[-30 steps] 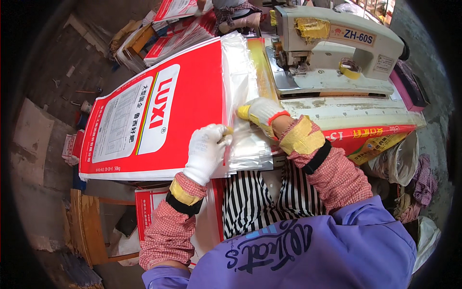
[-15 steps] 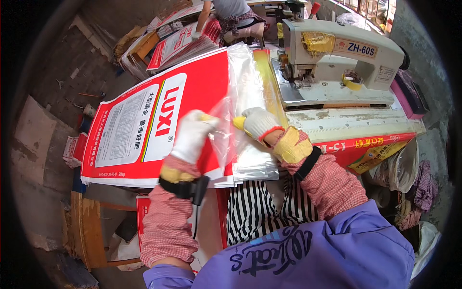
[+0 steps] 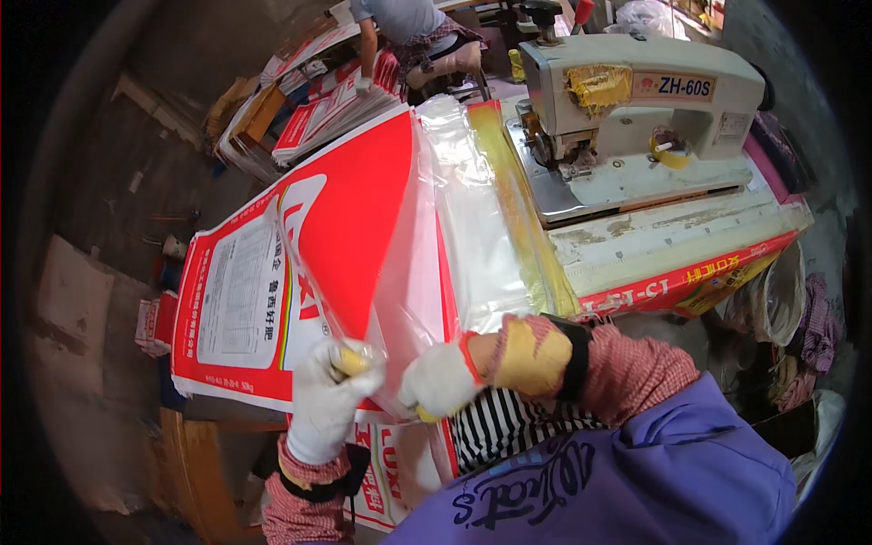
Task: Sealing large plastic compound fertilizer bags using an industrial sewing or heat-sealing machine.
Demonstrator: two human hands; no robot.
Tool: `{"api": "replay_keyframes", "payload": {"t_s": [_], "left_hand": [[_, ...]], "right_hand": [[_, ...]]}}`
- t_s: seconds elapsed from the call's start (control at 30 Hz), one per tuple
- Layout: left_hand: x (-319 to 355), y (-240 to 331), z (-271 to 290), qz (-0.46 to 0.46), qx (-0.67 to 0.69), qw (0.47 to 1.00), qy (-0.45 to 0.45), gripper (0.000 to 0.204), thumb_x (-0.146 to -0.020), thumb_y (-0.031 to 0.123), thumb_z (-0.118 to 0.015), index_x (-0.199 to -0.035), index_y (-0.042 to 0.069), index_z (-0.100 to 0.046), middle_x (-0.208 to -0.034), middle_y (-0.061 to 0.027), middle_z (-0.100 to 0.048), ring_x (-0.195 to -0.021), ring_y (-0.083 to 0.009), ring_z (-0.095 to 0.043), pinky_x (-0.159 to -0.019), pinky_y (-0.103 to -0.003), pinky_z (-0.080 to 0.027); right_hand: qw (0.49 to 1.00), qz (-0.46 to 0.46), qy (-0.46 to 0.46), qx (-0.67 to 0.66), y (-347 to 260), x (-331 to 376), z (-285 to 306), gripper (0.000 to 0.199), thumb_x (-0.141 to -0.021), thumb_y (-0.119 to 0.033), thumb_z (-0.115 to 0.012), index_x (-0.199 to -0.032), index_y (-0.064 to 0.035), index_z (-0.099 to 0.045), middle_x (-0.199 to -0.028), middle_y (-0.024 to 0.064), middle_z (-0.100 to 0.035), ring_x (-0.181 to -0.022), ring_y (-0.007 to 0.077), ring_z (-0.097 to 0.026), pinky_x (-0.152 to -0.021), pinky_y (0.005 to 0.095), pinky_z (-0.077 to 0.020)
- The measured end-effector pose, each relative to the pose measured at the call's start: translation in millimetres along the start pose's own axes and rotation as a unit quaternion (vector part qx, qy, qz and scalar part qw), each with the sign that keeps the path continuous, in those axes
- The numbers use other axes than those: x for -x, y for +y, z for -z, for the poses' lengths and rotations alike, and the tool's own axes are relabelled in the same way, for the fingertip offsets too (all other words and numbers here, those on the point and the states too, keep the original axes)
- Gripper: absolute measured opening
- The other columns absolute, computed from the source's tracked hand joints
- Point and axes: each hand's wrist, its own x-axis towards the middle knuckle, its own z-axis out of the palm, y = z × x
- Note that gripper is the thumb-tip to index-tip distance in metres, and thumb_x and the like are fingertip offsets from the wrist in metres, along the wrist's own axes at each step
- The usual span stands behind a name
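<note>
Clear plastic liner [image 3: 472, 227] lies over the red woven sack [image 3: 363, 200], just left of the sewing machine [image 3: 636, 118] on the table [image 3: 672, 236]. It looks thin, limp and slippery, likely to crease; its near edge seems the best hold. Left hand [image 3: 331, 400] and right hand [image 3: 440, 381], both gloved, are closed, pinching that edge beside each other. Whether the flat sack holds anything beyond the liner cannot be seen.

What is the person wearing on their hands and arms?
Both hands wear white knit gloves: the left hand and the right hand. The gloves have yellow fingertips and yellow cuffs with a red edge. Over each forearm is a pink-and-white checked sleeve cover with a black band at the wrist. Higher up is a purple top with dark lettering.
</note>
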Motion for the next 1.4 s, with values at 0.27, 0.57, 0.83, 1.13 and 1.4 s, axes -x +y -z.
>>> {"api": "replay_keyframes", "payload": {"t_s": [0.27,0.57,0.83,1.13,1.4], "left_hand": [[-18.6,14.2,5.7,0.013,-0.042,0.998,-0.049,0.009,-0.066,-0.005,-0.060,-0.074,-0.004,-0.057,-0.076,-0.0066,-0.059,-0.068,-0.0115,-0.055,-0.063,-0.024,-0.045],[-24.2,-39.1,22.2,-0.158,-0.273,0.759,-0.570,0.011,-0.073,0.014,-0.058,-0.067,0.004,-0.059,-0.080,-0.0106,-0.059,-0.075,-0.0276,-0.058,-0.065,-0.032,-0.047],[-130.1,45.2,12.8,-0.211,-0.300,0.736,-0.569,0.006,-0.073,0.012,-0.057,-0.074,0.006,-0.057,-0.075,-0.0086,-0.058,-0.075,-0.0279,-0.057,-0.066,-0.037,-0.046],[-358.5,68.6,-47.6,-0.516,-0.679,0.515,0.079,0.013,-0.066,0.011,-0.063,-0.076,0.007,-0.056,-0.075,-0.0089,-0.057,-0.068,-0.0255,-0.057,-0.060,-0.037,-0.046],[-338.1,24.9,-56.1,-0.263,-0.784,0.558,-0.070,0.006,-0.073,0.009,-0.055,-0.075,0.013,-0.059,-0.066,-0.0063,-0.058,-0.065,-0.0224,-0.063,-0.056,-0.034,-0.051]], "right_hand": [[0.921,-0.159,-0.017,0.356,130.0,-75.3,71.5,0.011,-0.057,-0.016,-0.067,-0.067,-0.0182,-0.066,-0.065,0.0096,-0.062,-0.064,0.0265,-0.061,-0.055,0.0383,-0.0480],[0.595,-0.408,-0.219,0.657,269.0,-50.7,161.9,0.019,-0.060,-0.024,-0.071,-0.077,-0.0164,-0.064,-0.072,0.0068,-0.057,-0.070,0.0246,-0.057,-0.059,0.0406,-0.0466],[0.135,-0.627,0.121,0.758,254.5,-96.6,126.9,0.047,-0.087,-0.035,-0.053,-0.125,-0.0095,-0.044,-0.109,0.0088,-0.054,-0.100,0.0215,-0.050,-0.084,0.0326,-0.0418],[0.806,-0.230,0.537,-0.092,195.2,-69.2,130.7,0.020,-0.081,-0.018,-0.051,-0.093,-0.0059,-0.061,-0.087,0.0165,-0.062,-0.076,0.0330,-0.060,-0.068,0.0368,-0.0468],[0.903,-0.133,0.407,-0.028,175.8,-53.3,121.7,0.047,-0.080,-0.044,-0.048,-0.111,-0.0093,-0.054,-0.086,0.0160,-0.064,-0.078,0.0323,-0.062,-0.068,0.0400,-0.0479]]}}
